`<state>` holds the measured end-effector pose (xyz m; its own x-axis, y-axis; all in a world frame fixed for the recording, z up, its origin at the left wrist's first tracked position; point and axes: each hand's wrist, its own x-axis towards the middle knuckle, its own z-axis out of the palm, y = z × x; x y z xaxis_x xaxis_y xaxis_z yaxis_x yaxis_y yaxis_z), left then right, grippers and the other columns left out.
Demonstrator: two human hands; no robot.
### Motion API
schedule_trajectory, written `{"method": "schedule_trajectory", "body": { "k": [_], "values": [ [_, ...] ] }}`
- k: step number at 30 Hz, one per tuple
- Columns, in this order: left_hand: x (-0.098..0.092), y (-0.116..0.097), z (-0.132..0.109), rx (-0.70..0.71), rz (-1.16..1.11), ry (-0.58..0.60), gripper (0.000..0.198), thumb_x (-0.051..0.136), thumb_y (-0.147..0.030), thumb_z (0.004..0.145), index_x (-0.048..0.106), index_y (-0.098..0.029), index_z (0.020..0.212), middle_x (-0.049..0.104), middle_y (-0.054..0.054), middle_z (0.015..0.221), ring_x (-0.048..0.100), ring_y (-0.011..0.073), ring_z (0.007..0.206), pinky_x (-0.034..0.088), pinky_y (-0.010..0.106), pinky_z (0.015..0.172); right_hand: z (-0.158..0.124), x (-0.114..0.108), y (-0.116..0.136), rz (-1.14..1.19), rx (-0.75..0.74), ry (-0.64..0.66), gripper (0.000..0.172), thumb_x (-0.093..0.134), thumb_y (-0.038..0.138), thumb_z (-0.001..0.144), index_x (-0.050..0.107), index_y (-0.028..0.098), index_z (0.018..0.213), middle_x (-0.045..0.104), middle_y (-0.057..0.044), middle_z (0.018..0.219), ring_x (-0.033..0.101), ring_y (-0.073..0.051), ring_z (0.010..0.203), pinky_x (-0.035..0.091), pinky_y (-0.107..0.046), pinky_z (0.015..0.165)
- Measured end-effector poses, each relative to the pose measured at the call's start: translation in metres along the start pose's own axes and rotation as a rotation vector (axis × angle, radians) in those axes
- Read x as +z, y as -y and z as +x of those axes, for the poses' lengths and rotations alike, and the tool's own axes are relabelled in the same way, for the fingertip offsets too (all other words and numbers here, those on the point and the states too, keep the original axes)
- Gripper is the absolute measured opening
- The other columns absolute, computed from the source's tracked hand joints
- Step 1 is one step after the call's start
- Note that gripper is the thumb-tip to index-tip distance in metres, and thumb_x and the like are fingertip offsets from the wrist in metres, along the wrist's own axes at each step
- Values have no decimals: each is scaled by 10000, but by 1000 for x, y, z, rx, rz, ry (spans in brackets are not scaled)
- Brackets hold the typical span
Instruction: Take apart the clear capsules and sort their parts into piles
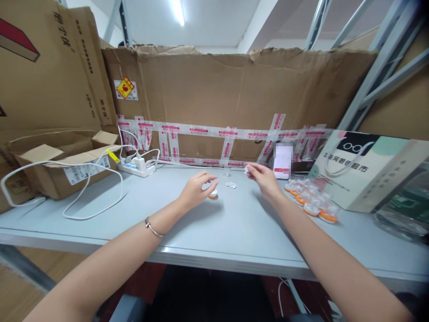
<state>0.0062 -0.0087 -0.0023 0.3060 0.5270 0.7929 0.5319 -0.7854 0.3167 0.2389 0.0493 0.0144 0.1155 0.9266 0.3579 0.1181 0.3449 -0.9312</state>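
Observation:
My left hand (197, 190) is over the table with its fingers curved and apart. Just beside and below its fingertips sits a small round white piece with an orange base (213, 195); whether they touch is hard to tell. My right hand (263, 178) pinches a small white piece (247, 169) between thumb and fingertips, held above the table. Between the hands lies a small cluster of flat white pieces (231, 185). Behind them is a small clear plastic part (227, 172).
Several clear-topped orange and white units (311, 209) stand in rows at right, before a printed carton bag (365, 170) and a large clear bottle (405, 205). A phone (283, 162) leans at the back. Left are a power strip (137, 167), a white cable (83, 218) and an open cardboard box (63, 174).

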Motion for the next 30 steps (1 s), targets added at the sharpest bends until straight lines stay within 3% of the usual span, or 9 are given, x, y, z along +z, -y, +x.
{"method": "schedule_trajectory", "body": {
  "k": [6, 11, 19, 24, 27, 30],
  "values": [
    [-2, 1, 0, -37, 0, 37, 171, 490, -255, 838, 606, -157, 917, 587, 42, 810, 552, 115, 727, 455, 231, 639, 29, -48, -33, -330, 118, -97, 126, 701, 198, 580, 614, 131, 643, 585, -13, 516, 517, -106, 470, 429, -244, 507],
    [-1, 3, -1, -48, -4, 54, 175, 484, -259, 836, 613, -170, 913, 585, 32, 786, 556, 117, 721, 451, 216, 589, 33, -53, -55, -558, 186, -102, 110, 691, 166, 534, 591, 144, 492, 549, -14, 428, 513, -139, 465, 403, -276, 532],
    [-1, 10, 0, -79, -2, 84, 175, 476, -254, 835, 618, -162, 878, 595, 37, 776, 559, 126, 719, 465, 254, 640, 33, -56, -49, -746, 156, -138, 98, 676, 224, 544, 615, 155, 510, 586, -51, 521, 553, -199, 605, 381, -302, 619],
    [0, 20, -1, -182, -4, 169, 269, 529, -373, 792, 620, -159, 929, 607, 58, 848, 573, 153, 777, 472, 265, 653, 23, -42, -29, -693, -5, -162, 218, 544, 301, 691, 652, 136, 784, 634, -91, 752, 551, -203, 737, 389, -308, 698],
    [1, 28, -5, -254, 2, 283, 444, 642, -476, 660, 615, -157, 968, 603, 73, 927, 577, 177, 810, 470, 269, 661, 6, -18, -17, -594, -99, -42, 268, 500, 348, 734, 642, 151, 847, 640, -63, 769, 550, -173, 709, 411, -281, 675],
    [4, 32, -7, -286, 13, 373, 481, 692, -492, 583, 639, -157, 924, 605, 66, 883, 571, 180, 763, 460, 280, 673, -15, 13, -11, -498, -166, 166, 235, 549, 366, 709, 655, 181, 807, 625, -20, 691, 534, -150, 648, 415, -262, 635]
  ]
}}
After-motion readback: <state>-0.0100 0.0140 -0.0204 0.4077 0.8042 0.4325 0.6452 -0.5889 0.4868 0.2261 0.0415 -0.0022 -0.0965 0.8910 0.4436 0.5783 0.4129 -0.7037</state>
